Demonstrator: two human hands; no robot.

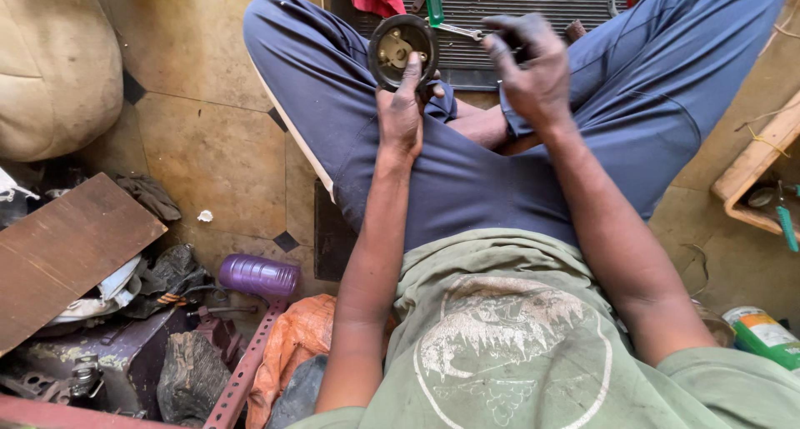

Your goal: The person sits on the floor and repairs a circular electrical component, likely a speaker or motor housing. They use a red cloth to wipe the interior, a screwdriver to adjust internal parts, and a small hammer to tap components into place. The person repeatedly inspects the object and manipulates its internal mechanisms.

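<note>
Over lap | left hand (402, 112) fingers grasp round part (402, 50) (face up) | right hand (533, 62) seemingly loose

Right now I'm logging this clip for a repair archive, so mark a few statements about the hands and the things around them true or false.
1. The left hand holds a round dark metal part. True.
2. The right hand grips a hammer. False: it holds nothing clearly visible, fingers spread.
3. A purple plastic bottle lies on the floor. True.
4. The person wears red trousers. False: the trousers are dark blue.
5. A green-handled screwdriver lies beyond the round part. True.
</note>
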